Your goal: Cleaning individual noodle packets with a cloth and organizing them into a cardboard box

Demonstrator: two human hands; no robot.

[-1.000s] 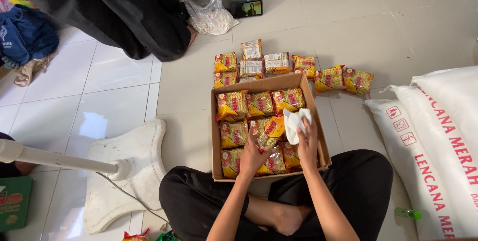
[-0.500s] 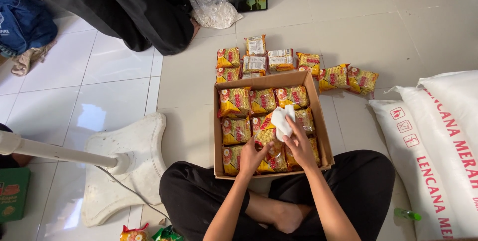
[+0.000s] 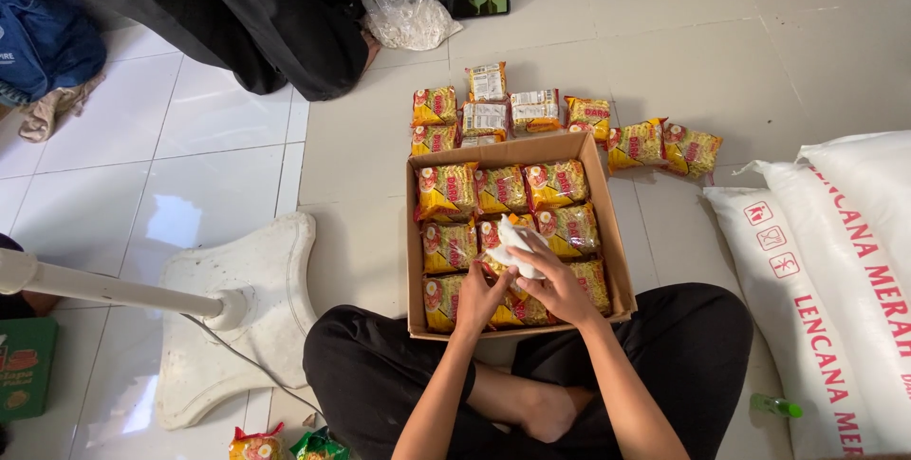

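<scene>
I sit cross-legged on a tiled floor behind an open cardboard box [image 3: 416,242] filled with yellow and red snack packets [image 3: 501,189]. My right hand [image 3: 560,287] holds a small white bag [image 3: 515,240] over the middle of the box. My left hand [image 3: 482,297] is beside it, fingertips touching the lower end of the white bag. More snack packets [image 3: 486,118] lie on the floor just beyond the box, and two others [image 3: 664,145] lie to its far right.
Large white sacks [image 3: 835,261] lie at my right. A white fan base with a pole [image 3: 228,318] stands at my left. Another person in black [image 3: 247,14] sits at the far left, with a clear plastic bag [image 3: 403,4] and a phone [image 3: 477,0] behind the box.
My right hand has brought the white bag from the box's right side down to its middle, and my left hand has come up to meet it.
</scene>
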